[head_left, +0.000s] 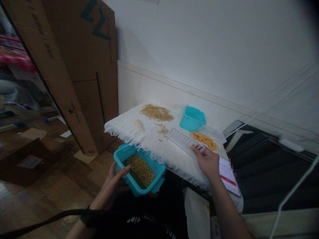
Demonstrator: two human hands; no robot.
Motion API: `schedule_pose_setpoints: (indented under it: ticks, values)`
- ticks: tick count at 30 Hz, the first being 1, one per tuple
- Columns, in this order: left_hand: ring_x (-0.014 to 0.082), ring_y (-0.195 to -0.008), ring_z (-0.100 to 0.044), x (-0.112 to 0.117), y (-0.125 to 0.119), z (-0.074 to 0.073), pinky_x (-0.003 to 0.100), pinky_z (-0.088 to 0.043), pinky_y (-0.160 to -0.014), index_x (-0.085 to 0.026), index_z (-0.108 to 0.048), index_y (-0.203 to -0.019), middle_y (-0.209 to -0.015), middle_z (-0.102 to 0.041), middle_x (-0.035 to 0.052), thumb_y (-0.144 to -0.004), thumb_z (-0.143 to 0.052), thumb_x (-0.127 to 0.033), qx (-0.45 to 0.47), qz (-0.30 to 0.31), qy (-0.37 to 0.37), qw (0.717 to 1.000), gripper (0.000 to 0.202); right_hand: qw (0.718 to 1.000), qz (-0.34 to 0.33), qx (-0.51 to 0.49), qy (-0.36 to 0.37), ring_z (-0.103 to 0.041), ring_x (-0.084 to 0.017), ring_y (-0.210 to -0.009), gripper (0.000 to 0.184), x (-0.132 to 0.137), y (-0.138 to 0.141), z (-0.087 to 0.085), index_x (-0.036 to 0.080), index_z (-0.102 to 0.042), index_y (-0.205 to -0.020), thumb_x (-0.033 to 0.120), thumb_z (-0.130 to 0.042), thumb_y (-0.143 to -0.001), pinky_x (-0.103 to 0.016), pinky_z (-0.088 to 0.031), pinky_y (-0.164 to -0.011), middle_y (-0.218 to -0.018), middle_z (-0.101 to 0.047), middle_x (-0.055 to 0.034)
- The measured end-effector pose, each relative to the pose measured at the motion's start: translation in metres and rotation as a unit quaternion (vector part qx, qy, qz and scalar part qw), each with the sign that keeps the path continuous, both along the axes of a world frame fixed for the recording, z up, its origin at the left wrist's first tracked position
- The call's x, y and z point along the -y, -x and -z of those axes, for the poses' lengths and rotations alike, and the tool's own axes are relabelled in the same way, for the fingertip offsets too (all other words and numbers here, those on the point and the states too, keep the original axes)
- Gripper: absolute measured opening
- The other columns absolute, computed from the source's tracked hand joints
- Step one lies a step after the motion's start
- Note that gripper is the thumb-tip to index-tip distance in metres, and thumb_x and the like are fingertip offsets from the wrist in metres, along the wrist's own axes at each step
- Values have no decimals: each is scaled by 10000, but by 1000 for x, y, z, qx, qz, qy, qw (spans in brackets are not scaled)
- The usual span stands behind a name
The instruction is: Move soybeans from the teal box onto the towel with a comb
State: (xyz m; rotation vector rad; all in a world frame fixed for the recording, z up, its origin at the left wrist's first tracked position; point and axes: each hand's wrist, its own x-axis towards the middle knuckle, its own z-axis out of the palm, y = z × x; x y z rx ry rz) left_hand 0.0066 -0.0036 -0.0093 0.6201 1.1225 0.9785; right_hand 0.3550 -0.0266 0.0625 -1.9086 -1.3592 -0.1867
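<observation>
The left hand (113, 177) grips a teal tub (156, 166) holding beans (142, 171), thumb over its rim, near the cloth's fringed edge (152, 154); keeping it fairly level there should best hold the contents in; the right hand (208, 162) pinches one end of a white slotted strip (183, 139), its far end near scattered beans (161, 128), and a low, flat angle seems steadiest. Room to move lies leftward over the white cloth (124, 122); behind the strip, a second teal tub (190, 122) and orange item (204, 141) crowd it, with a phone-like screen (228, 177) beside the right forearm
</observation>
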Motion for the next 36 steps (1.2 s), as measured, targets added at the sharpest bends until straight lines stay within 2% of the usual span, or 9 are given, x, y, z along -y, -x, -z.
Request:
schedule_pose_setpoints:
  ticks: [6, 13, 17, 21, 27, 36]
  values:
    - [316, -831, -743, -2, 2, -9, 474, -616, -680, -384, -289, -1492, -1226, -664, 144, -667, -848, -428, 16, 9, 36, 999, 997, 1000, 0, -6, -3, -694, -254, -717, 411, 4, 5, -1, 207, -758, -867, 578, -582, -852, -300, -471, -622, -712, -747, -53]
    - [292, -830, -742, -3, 2, -4, 461, -616, -676, -398, -283, -1480, -1246, -646, 130, -679, -838, -437, 12, 12, 32, 999, 976, 1000, 1, 0, -8, -684, -250, -664, 463, 7, 5, 1, 188, -760, -835, 612, -575, -837, -296, -456, -588, -676, -737, -67]
    - [294, -810, -744, -4, 2, -3, 458, -617, -653, -401, -275, -1486, -1247, -649, 130, -664, -851, -423, 4, 10, 42, 999, 1005, 1000, -14, -8, -14, -653, -225, -579, 497, 6, 17, -5, 165, -763, -787, 625, -577, -818, -279, -434, -526, -603, -709, -59]
    - [305, -807, -743, -4, 2, -4, 456, -615, -646, -392, -269, -1496, -1233, -658, 130, -665, -850, -420, 8, 8, 36, 999, 1014, 999, -41, -25, -17, -635, -199, -553, 485, 8, 28, -9, 160, -767, -803, 606, -579, -828, -266, -437, -527, -609, -708, -46]
    - [282, -782, -746, -3, 3, -6, 442, -616, -644, -397, -303, -1477, -1195, -666, 124, -679, -840, -426, 4, 9, 35, 999, 962, 998, 23, -5, -52, -615, -200, -534, 534, 14, 22, -1, 145, -741, -732, 648, -584, -815, -273, -412, -520, -557, -671, -49]
    - [292, -812, -748, -1, 2, -8, 453, -620, -667, -389, -278, -1482, -1207, -670, 126, -694, -833, -419, 11, 17, 33, 999, 964, 999, -24, 9, -44, -572, -166, -484, 486, 9, 38, -2, 162, -701, -680, 599, -574, -849, -253, -371, -493, -513, -629, -22]
